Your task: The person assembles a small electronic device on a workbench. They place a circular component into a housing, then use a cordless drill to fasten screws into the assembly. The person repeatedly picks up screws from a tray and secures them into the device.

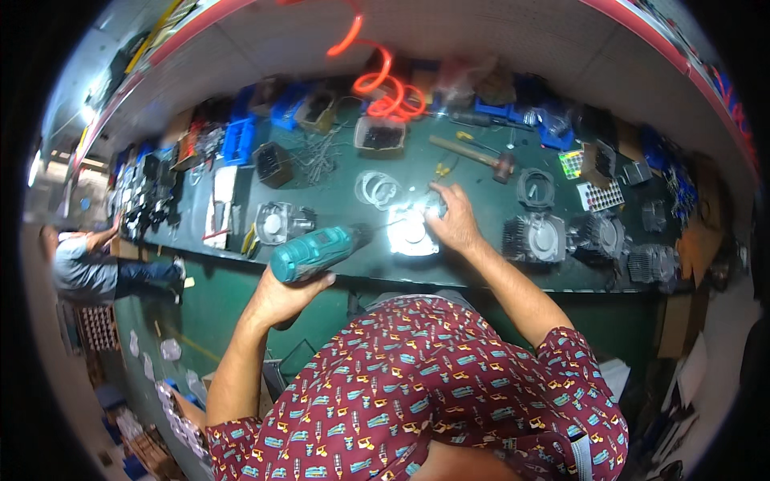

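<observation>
My left hand [287,298] is wrapped around the handle of a teal cordless drill [313,253], its dark chuck pointing right. Right of the chuck lies a bright silver metal housing [412,234] with a round face, near the bench's front edge. My right hand [457,220] grips the housing's upper right side with curled fingers. Glare hides the exact contact there, and whether the drill's tip touches the housing cannot be made out. Just behind the housing are several pale metal rings [377,190].
Similar finned housings stand left [277,223] and right [536,238] on the green bench [481,276]. Behind are a hammer [473,154], yellow-handled pliers [443,168], a box of dark parts [379,136] and blue bins [238,141]. An orange coiled hose [391,84] hangs overhead. A person [88,264] is far left.
</observation>
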Tool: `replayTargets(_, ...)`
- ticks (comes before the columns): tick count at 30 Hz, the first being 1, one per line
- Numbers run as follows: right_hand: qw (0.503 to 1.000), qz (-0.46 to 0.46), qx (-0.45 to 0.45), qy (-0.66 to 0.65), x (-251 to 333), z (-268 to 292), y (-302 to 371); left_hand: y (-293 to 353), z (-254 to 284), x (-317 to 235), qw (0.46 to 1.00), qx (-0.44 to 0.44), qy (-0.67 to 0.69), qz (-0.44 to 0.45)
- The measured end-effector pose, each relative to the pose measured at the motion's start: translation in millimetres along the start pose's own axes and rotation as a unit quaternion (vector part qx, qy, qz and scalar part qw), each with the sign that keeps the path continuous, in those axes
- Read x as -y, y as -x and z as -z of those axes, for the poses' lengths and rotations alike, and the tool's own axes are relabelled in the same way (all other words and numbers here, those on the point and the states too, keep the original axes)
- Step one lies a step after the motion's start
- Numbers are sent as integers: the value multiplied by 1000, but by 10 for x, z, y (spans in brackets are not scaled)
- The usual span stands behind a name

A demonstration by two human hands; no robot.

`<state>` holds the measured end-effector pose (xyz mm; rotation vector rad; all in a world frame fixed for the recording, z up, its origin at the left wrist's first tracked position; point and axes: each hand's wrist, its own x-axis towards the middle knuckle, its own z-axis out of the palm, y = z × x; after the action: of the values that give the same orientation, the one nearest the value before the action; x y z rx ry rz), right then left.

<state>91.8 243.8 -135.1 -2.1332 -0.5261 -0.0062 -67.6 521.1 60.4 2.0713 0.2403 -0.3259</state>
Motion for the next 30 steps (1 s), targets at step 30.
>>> replayTargets(30, 762, -386, 16, -520, 315, 139, 786, 36, 82, 656, 991, 89, 97, 21)
